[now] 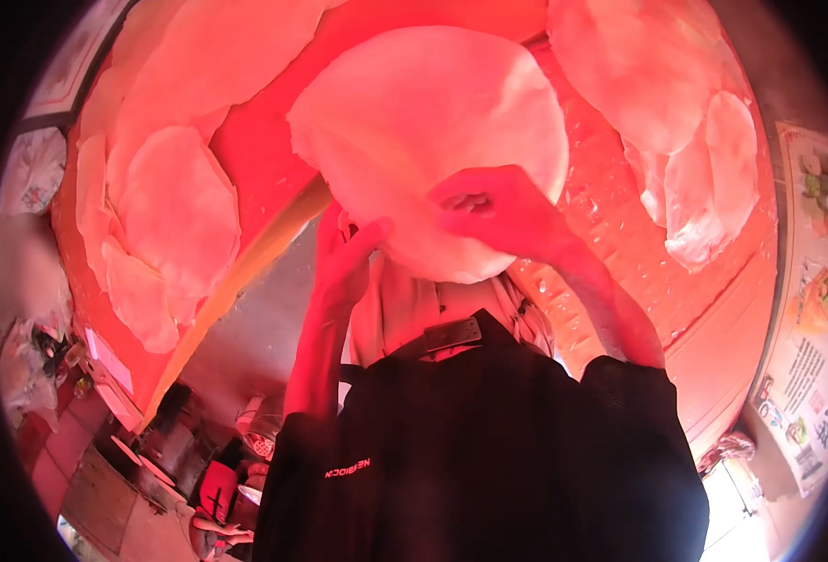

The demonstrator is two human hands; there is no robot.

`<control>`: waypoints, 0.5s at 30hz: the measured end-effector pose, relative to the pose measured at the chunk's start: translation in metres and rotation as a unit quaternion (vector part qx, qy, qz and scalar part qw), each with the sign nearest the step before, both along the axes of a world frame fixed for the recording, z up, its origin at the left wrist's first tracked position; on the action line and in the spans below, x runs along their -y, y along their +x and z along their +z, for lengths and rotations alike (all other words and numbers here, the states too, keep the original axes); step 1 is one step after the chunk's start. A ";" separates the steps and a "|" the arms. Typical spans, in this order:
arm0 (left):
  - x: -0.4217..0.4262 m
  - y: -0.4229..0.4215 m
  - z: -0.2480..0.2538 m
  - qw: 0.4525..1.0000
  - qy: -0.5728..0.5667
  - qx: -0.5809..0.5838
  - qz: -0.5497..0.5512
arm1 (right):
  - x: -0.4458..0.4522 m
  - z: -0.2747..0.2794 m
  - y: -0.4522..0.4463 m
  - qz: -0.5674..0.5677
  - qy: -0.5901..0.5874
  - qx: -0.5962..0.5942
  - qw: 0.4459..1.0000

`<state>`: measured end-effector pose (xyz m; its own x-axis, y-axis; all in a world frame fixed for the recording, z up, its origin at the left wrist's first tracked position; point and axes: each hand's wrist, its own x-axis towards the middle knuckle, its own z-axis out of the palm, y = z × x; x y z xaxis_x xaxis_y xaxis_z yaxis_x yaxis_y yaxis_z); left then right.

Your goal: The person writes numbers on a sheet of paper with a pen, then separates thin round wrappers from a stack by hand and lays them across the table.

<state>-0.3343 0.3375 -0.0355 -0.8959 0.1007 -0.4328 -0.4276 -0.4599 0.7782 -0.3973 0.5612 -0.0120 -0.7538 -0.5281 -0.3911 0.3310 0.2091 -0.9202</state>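
A large, thin, round dough sheet [423, 112] hangs over the red surface in the upper middle of the head view. My left hand [350, 251] grips its lower left edge, with the thumb lying on the sheet. Farther right, my right hand [508, 211] holds the sheet with curled fingers; parts of those fingers are hidden. Similar pale sheets lie overlapping on the left [180, 197] and on the right [639, 75]. Strong red light tints both hands and the dough.
The red work surface [611, 239] curves around me, with a yellowish edge strip [231, 290] at the left. Plastic bags [30, 365] are at the far left, kitchen items [217, 487] at the lower left, and a food poster [812, 347] at the far right.
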 end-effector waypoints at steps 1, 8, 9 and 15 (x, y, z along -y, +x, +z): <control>0.001 0.002 -0.001 1.000 0.021 0.008 0.008 | -0.004 -0.005 -0.002 -0.014 -0.048 0.070 0.996; -0.005 0.008 -0.006 0.995 -0.008 0.063 0.077 | 0.047 -0.015 0.015 0.163 0.288 -0.335 0.882; -0.002 0.016 -0.017 0.992 -0.004 0.070 0.105 | 0.043 -0.022 0.015 0.093 0.187 -0.360 0.909; 0.006 0.037 -0.042 0.976 0.054 0.119 0.177 | -0.104 0.037 -0.099 -0.269 -0.098 -0.061 0.956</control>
<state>-0.2976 0.3315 -0.0779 -0.7590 -0.1397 -0.6360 -0.3894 -0.6854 0.6153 -0.4962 0.6648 0.0255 -0.9707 -0.1046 -0.2165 0.2300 -0.1419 -0.9628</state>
